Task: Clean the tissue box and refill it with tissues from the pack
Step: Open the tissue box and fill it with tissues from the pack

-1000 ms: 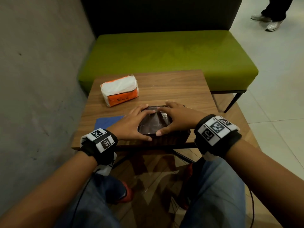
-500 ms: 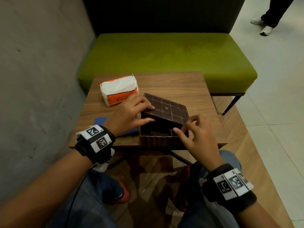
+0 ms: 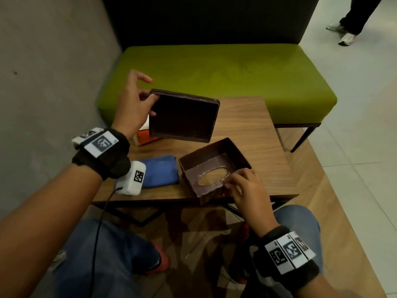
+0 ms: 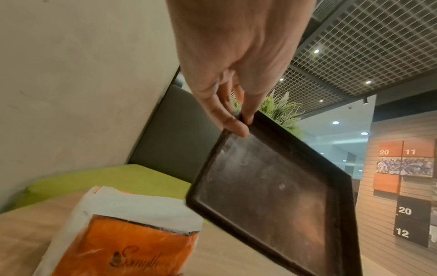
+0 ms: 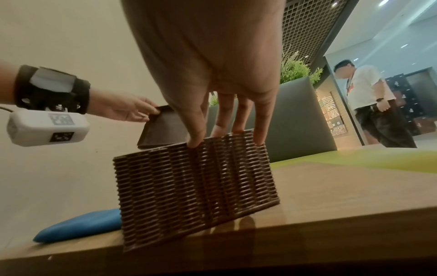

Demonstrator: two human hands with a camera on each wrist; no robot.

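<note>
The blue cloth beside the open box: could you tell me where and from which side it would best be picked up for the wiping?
I would pinch the blue cloth at its right edge, coming from above. It lies folded flat on the table, so only a top pinch gets under a layer. The left hand holds the lid, the right hand holds the box wall.

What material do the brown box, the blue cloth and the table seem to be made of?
Box: woven wicker look, likely moulded plastic or rattan, matte brown. Blue cloth: soft folded fabric, perhaps microfibre. Table: wood-grain top, smooth; whether veneer or laminate cannot be told.
</note>
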